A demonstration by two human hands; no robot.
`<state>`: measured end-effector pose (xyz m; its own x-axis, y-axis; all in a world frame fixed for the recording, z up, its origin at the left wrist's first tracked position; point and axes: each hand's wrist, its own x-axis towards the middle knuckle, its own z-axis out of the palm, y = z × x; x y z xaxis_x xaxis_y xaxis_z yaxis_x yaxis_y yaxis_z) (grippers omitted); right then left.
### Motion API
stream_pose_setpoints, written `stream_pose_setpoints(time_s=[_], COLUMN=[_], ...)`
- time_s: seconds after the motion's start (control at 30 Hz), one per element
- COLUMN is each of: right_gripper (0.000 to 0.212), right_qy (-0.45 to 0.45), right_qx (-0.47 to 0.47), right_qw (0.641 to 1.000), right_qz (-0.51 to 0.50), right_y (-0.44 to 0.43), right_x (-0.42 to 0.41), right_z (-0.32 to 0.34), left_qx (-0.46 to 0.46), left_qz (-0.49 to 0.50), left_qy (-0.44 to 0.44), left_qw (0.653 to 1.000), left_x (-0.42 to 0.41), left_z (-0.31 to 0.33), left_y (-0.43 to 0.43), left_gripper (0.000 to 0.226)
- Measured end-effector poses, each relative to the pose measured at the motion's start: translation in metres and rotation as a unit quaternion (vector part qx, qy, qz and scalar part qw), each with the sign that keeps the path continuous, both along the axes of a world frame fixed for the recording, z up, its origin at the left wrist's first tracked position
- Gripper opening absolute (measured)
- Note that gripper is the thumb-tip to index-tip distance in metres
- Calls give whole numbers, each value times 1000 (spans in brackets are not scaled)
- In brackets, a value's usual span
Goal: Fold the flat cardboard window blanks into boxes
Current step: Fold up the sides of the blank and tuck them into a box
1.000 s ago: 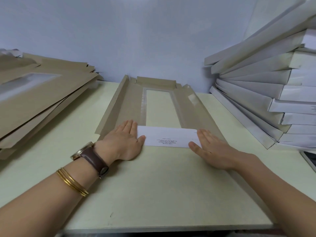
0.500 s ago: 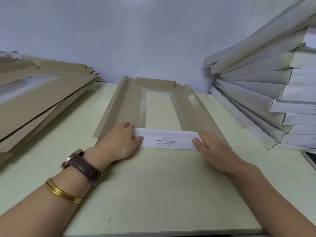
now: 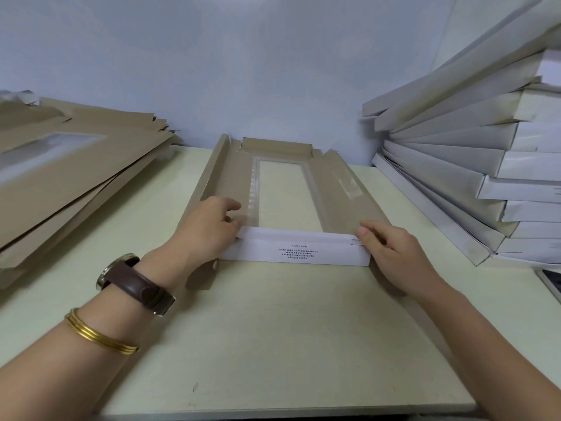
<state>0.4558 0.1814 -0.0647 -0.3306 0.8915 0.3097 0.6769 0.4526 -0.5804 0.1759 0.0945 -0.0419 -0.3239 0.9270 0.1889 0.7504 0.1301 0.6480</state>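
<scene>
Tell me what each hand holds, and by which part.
Both grip the white end flap of the cardboard blank: the left hand at its left end, the right hand pinching its right end.

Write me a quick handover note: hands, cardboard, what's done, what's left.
Left hand grips the left end of the white near flap; right hand pinches its right end.
The blank lies on the table, left side wall raised, near flap folded up over it.
Flat blanks piled left, white folded boxes stacked right.
Left: finish this flap, the right wall, the far end.
</scene>
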Motion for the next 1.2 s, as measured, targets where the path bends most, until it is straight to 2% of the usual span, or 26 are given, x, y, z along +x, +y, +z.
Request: stream_pose_setpoints(time_s=[0.07,0.2,0.57,0.73,0.83,0.9,1.03,1.13,1.2], right_gripper=[24,34,47,43,41,52,91,90,98], right_qy=[25,21,-81,-181,-205,-183,-174,-218,-250], right_qx=[0,-5,21,83,98,67,-47,-77,-69], right_qw=[1000,999,996,979,969,972,968,956,948], right_qz=[-19,-36,13,47,98,131,177,179,183], right_y=[1,1,-11,-25,-40,-54,-72,-72,-72], right_x=[1,1,5,-3,-23,-42,-70,-73,-70], right_z=[0,0,-9,-15,-20,-21,-19,-20,-20], left_qx=[9,0,-33,-42,-27,-48,-125,-158,-181], left_qz=[-3,-6,-57,-65,-113,-162,-226,-240,-236], left_qy=[7,24,117,242,290,282,286,331,327], left_qw=[1000,1000,991,967,950,945,923,899,897], left_x=[-1,-4,2,15,31,46,61,57,54], left_z=[2,0,-12,-23,-31,-36,-42,-48,-48], left_y=[-2,-5,-24,-33,-33,-29,-20,-19,-22], left_gripper=[39,44,49,36,43,54,63,61,62])
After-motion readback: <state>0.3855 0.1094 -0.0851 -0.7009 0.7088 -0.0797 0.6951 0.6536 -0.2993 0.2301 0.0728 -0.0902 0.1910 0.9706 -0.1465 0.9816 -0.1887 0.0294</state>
